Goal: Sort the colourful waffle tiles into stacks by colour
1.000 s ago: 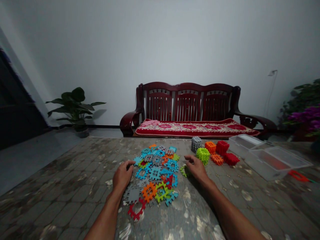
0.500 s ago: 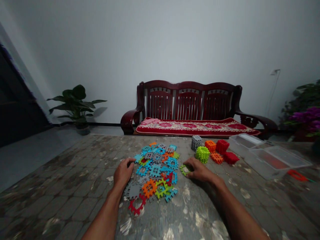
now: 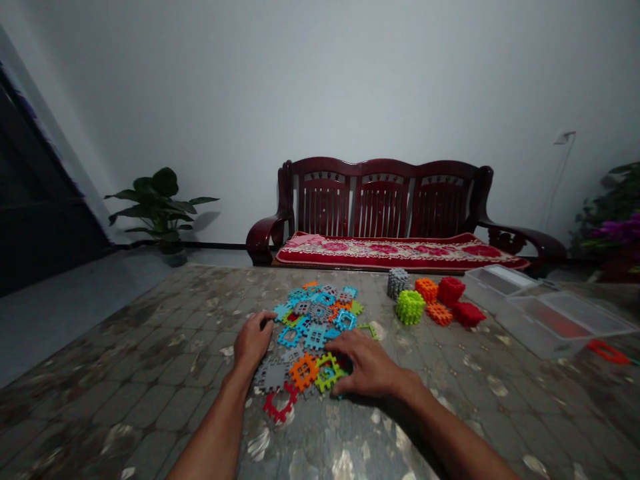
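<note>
A heap of flat, interlocking plastic pieces (image 3: 314,327) in blue, grey, orange, green and red lies on the patterned table (image 3: 150,347). My left hand (image 3: 253,341) rests at the heap's left edge, fingers curled loosely, touching a blue piece. My right hand (image 3: 364,365) lies palm down over the heap's near right side, fingers spread across green and red pieces. A loose green piece (image 3: 369,327) sits just beyond it. Built cubes stand further right: green (image 3: 410,307), grey (image 3: 397,283), orange (image 3: 427,289) and red (image 3: 451,291).
Clear plastic boxes (image 3: 555,320) stand at the table's right, with a red piece (image 3: 607,351) beside them. Beyond the table are a dark wooden bench with a red cushion (image 3: 390,250), a potted plant (image 3: 160,207) at left and flowers (image 3: 617,230) at right.
My right hand has moved left, away from the loose green piece, and now covers the near right side of the heap. My left hand has stayed at the heap's left edge.
</note>
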